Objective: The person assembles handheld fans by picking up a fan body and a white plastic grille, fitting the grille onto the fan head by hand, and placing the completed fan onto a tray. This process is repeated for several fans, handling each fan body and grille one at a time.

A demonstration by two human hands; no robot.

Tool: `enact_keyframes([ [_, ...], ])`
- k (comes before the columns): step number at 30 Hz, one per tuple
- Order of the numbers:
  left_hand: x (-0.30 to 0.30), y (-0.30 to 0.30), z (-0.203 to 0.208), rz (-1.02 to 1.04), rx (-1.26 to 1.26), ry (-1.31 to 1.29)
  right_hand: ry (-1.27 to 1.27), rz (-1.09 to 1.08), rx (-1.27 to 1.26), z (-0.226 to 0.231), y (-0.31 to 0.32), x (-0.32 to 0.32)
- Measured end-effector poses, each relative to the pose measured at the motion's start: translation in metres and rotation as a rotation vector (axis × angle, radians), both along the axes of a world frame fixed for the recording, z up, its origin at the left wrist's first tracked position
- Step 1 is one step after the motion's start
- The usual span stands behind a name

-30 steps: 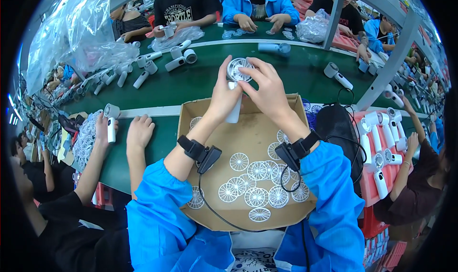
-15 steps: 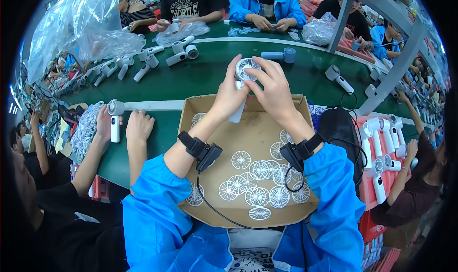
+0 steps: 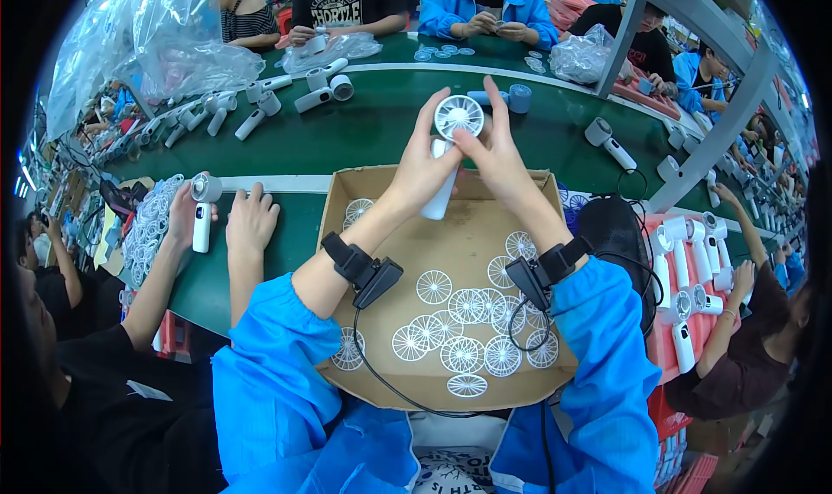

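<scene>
The green worktop (image 3: 364,130) ran across the view, carrying scattered white fan bodies (image 3: 312,91). A shallow cardboard tray (image 3: 451,251) sat before the person, holding many loose white round spoked grilles (image 3: 464,329). The left hand (image 3: 425,169) had its fingers wrapped closed around the handle of a white handheld fan (image 3: 451,143), held upright above the far edge of the tray. The right hand (image 3: 498,152) pressed thumb and fingers against the round head of the fan, gripping its rim; index finger extended upward.

Risk, judged: the grille on the head might seat crooked if pressure was uneven, since only one side of the rim appeared pinched. Thin spokes looked likely to bend or snap under a hard thumb push. A loose handle grip could let the fan twist or drop into the tray.

Appearance of the fan: white cylinder handle, circular head with radial spokes and a small centre hub, facing the camera.
</scene>
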State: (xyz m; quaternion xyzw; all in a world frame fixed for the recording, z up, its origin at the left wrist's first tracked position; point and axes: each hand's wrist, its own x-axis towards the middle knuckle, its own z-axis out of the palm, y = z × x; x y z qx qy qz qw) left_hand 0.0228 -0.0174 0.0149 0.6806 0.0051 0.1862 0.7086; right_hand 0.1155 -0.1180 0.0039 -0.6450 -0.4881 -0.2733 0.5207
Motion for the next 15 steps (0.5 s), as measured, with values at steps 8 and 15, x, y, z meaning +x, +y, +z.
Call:
enact_keyframes([
  [8,0.0,0.007,0.004,-0.099,-0.052,-0.045,0.947,0.643,0.002,0.012,-0.014,-0.001],
  [15,0.006,0.007,-0.007,-0.063,0.149,0.111,1.128,0.508,-0.257,0.019,-0.021,0.007],
])
